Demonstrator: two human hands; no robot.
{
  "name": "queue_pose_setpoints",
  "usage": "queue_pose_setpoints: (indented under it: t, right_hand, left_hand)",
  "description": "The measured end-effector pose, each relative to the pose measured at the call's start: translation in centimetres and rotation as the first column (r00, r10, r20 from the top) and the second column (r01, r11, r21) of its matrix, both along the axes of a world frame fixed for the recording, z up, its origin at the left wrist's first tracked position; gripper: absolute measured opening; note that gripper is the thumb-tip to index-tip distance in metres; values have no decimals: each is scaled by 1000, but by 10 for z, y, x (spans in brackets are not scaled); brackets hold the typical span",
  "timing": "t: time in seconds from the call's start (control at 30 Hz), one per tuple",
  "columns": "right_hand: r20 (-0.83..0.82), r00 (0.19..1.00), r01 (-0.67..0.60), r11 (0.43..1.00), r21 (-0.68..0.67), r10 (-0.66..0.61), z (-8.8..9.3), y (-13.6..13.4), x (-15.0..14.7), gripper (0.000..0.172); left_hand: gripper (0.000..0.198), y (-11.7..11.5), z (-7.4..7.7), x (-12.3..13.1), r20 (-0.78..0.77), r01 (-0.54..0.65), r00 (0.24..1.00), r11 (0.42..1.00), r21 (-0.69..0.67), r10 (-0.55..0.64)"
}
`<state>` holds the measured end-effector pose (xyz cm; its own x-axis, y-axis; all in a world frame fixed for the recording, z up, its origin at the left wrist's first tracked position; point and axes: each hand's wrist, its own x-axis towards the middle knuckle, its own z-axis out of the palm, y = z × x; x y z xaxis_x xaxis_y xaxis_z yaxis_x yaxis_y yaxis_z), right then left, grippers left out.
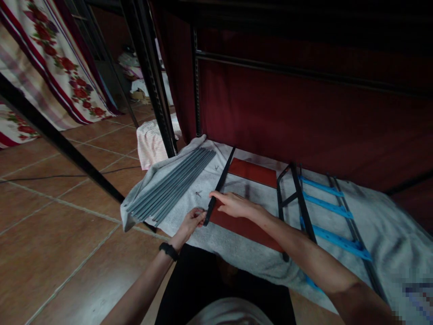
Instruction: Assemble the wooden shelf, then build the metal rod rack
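Left hand [195, 221] seemingly pinches, right hand [234, 204] clasps the black bar [223, 177], reddish panels [253, 172] already against it, grey rods [173, 186] lying unattached.

Looks like a home — flowered curtain [64, 63], striped cloth [150, 142], tiled floor [43, 253].

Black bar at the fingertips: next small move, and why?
Probably steady the black bar against the nearer red-brown panel: the left hand's fingertips are at the bar's near end, the right hand reaches onto it just beyond, and the panel's end lies alongside. Whether they're already fastened, I can't tell.
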<state>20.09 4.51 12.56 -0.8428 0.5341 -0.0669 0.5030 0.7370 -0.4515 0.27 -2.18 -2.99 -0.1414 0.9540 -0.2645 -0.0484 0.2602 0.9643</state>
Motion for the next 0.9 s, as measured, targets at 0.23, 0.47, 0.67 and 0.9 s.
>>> queue_pose_setpoints:
  t: [0.23, 0.47, 0.67, 0.9]
  right_hand:
    - [2, 1000, 14, 1000, -14, -14, 2, -1, 0, 54]
    - [29, 1000, -1, 1000, -6, 1, -2, -1, -3, 52]
    - [44, 998, -47, 999, 9, 47, -5, -4, -8, 46]
    - [41, 999, 6, 1000, 3, -7, -4, -14, -12, 60]
  left_hand:
    - [33, 2, -3, -1, 19, 7, 1000, 1000, 11, -7]
    - [19, 2, -9, -1, -39, 7, 999, 1000, -1, -7]
    - [45, -2, 6, -4, -78, -37, 996, 991, 132, 47]
    - [51, -9, 35, 12, -165, 106, 983, 976, 190, -75]
